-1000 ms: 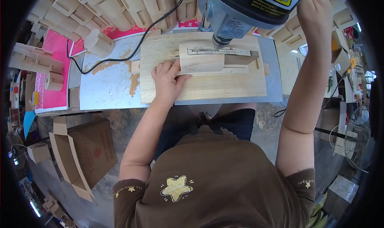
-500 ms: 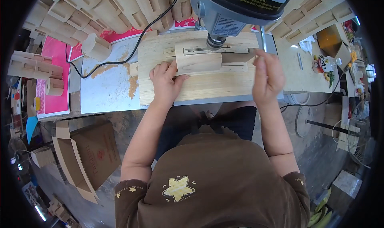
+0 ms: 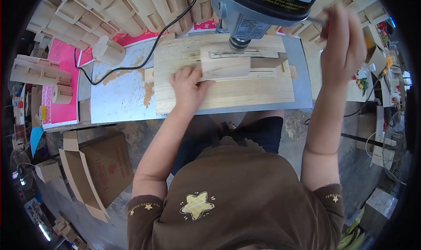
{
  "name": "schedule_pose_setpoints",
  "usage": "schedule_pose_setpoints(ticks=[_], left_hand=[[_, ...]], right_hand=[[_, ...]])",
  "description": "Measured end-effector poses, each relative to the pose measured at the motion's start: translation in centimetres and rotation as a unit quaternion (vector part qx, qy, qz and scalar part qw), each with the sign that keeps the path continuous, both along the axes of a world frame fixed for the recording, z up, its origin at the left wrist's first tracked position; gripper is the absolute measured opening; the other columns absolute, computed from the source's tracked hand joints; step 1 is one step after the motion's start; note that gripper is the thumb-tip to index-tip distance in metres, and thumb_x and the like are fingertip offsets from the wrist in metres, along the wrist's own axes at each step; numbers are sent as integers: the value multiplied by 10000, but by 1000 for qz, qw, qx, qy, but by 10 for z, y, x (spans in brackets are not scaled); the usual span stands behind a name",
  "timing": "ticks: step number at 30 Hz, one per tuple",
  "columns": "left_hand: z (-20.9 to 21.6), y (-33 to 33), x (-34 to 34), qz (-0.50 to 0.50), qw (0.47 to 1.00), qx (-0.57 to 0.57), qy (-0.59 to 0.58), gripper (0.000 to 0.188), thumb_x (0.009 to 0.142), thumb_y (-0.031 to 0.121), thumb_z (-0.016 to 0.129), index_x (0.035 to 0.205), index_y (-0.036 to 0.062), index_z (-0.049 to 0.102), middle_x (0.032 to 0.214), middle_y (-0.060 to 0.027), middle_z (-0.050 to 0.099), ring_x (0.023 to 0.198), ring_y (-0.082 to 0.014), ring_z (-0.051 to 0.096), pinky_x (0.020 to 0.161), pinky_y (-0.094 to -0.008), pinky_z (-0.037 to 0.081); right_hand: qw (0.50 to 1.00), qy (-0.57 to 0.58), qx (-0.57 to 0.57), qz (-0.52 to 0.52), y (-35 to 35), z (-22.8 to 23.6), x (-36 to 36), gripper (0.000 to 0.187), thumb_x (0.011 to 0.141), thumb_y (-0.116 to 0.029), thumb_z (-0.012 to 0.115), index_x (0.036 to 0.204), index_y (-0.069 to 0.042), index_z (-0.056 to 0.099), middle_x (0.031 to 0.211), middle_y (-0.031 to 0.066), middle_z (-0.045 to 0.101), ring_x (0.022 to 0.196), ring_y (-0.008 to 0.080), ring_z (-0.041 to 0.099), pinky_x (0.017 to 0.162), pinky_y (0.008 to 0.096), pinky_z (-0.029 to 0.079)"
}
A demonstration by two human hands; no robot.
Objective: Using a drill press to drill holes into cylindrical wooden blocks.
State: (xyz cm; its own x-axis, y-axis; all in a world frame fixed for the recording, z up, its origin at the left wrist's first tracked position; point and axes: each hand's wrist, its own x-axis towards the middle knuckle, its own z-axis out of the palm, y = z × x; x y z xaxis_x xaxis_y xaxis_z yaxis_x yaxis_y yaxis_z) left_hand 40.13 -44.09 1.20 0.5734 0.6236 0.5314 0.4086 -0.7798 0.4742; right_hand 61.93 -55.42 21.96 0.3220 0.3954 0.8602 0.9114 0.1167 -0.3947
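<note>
A pale wooden block (image 3: 226, 67) with a smooth, rounded-looking face lies in a slotted wooden jig (image 3: 263, 74) on a flat board (image 3: 245, 94). My left hand (image 3: 187, 84) rests on the board, its fingers and thumb closed at the block's left end. Right above the block's back edge is the chuck (image 3: 239, 44) of a drill press (image 3: 258, 13); any bit in it cannot be made out. My right hand (image 3: 344, 42), smeared by motion, is raised to the right of the machine, closed around the end of its metal lever (image 3: 316, 20).
Stacks of slotted wooden pieces (image 3: 127, 13) line the back. A black cable (image 3: 144, 59) curves over the left of the table, near a wooden cylinder (image 3: 108, 51). Sawdust (image 3: 149, 94) lies beside the board. An open carton (image 3: 98, 171) stands on the floor at left.
My right hand has risen up and to the right, and the lever has swung up from hanging down. My left hand stays at the block.
</note>
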Motion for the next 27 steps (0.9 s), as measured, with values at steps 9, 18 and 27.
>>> schedule_pose_setpoints(ticks=[9,18,27], left_hand=[[5,-15,29,-18,998,-62,4,513,623,243,789,1104,141,642,838,-30,547,884,-231,518,849,-424,310],[-1,-13,24,-2,998,-54,13,503,620,257,791,1094,151,660,841,-36,546,879,-234,524,840,-427,311],[3,-14,28,-15,997,-71,19,512,628,254,791,1111,153,652,839,-33,547,873,-231,524,840,-416,310]], right_hand=[[993,59,-94,32,48,47,27,291,884,-207,508,790,51,604,710,107,604,721,152,560,659,266,435],[990,58,-123,38,-29,-7,-22,157,888,-109,559,818,14,626,577,34,497,529,78,452,501,218,359],[997,44,-45,55,-25,-118,-17,117,807,-10,571,898,-6,644,719,77,595,631,222,532,587,309,402]])
